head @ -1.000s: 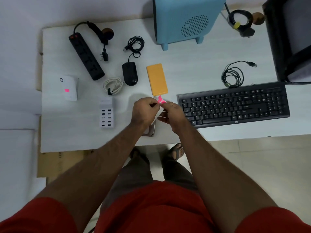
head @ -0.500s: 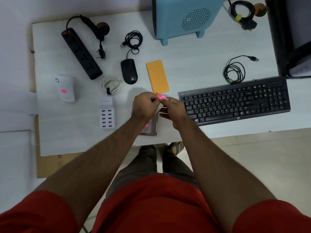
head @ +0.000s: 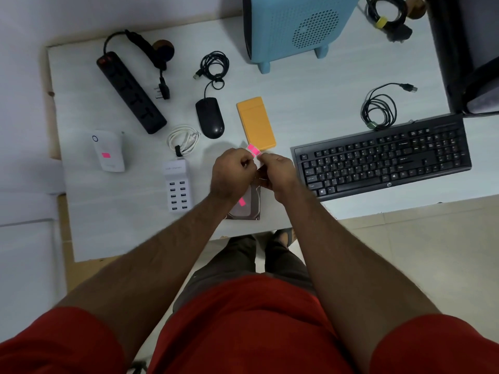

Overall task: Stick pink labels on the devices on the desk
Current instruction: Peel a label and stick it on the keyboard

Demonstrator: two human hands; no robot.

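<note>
A small strip of pink labels [head: 253,150] sits pinched between both hands, held above the counter [head: 310,85] just near of the orange device [head: 256,124]. The left hand [head: 232,174] is curled with its fingertips clamped on the strip's left edge; the right hand [head: 278,174] is curled too, its fingers gripping the strip from the right. Below the hands lies a silvery drive [head: 247,207] with a pink label already on it, partly hidden by the left wrist. To the left stands a white multi-port charger [head: 178,186], and farther left a white device [head: 109,151] carrying a pink label. A black mouse [head: 210,117], a coiled white cable [head: 183,140] and a black power strip [head: 131,91] lie farther back. The black keyboard [head: 383,155] is to the right, a blue appliance [head: 294,25] at the far edge.
</note>
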